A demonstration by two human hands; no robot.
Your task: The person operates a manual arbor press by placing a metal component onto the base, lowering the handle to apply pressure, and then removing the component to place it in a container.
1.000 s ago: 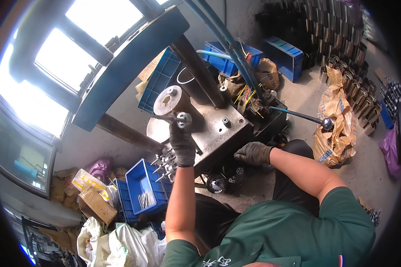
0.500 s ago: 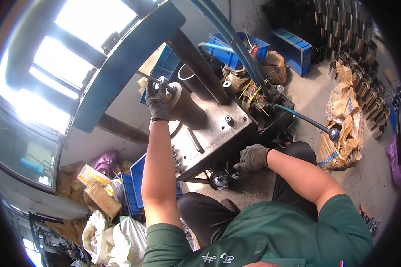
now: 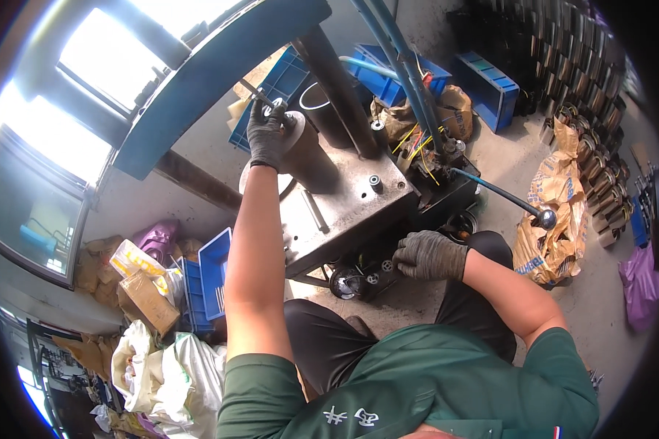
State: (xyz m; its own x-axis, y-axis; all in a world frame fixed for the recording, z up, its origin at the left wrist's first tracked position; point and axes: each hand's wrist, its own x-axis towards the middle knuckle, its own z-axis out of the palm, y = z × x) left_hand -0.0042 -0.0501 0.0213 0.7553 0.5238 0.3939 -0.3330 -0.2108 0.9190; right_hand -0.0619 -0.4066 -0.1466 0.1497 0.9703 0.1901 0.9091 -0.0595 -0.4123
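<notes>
My left hand, in a dark grey work glove, reaches up to the top of a thick upright metal cylinder on the press table. Its fingers are closed around a small round metal part. A thin metal rod sticks out just above the fingertips; whether the hand grips it too is unclear. Over my right knee hangs my right hand, also gloved, with its fingers curled in. What they hold, if anything, is hidden. On the steel table lie a slim metal bar and a short bushing.
A blue press beam slants overhead beside the left hand. A lever with a ball knob juts out at right, before a torn brown paper bag. Blue crates, sacks and stacked metal sleeves stand around.
The view has shifted slightly. My left hand stays at the cylinder's top with its fingers on the metal part. My right hand has risen a little and its fingers are more curled.
</notes>
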